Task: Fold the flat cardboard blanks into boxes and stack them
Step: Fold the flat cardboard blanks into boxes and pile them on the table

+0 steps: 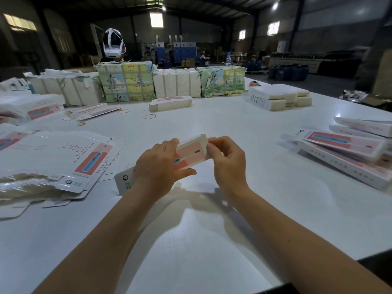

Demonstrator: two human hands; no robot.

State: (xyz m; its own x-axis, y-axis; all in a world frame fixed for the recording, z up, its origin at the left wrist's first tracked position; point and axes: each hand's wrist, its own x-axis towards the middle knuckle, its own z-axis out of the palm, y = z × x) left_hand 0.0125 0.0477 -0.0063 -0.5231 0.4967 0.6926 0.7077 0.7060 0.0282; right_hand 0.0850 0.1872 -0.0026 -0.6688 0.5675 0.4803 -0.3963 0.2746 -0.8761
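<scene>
Box [191, 152] in both hands sits above the middle of the white counter [212, 240], its long side running from 8 o'clock to 2 o'clock. It is white with a pink panel and a blue toothbrush picture. Left hand [158, 168] wraps its fingers round the middle. Right hand [228, 161] pinches the far end. Its writing is too small to read.

Single head-worn wide-angle view, looking forward and down across the white table [212, 240] from its near edge. Both forearms enter from the bottom corners; the left hand [158, 169] and right hand [228, 161] meet close to the lens, near frame centre. Beyond the table's far edge, the dim warehouse hall fills the upper third.
</scene>
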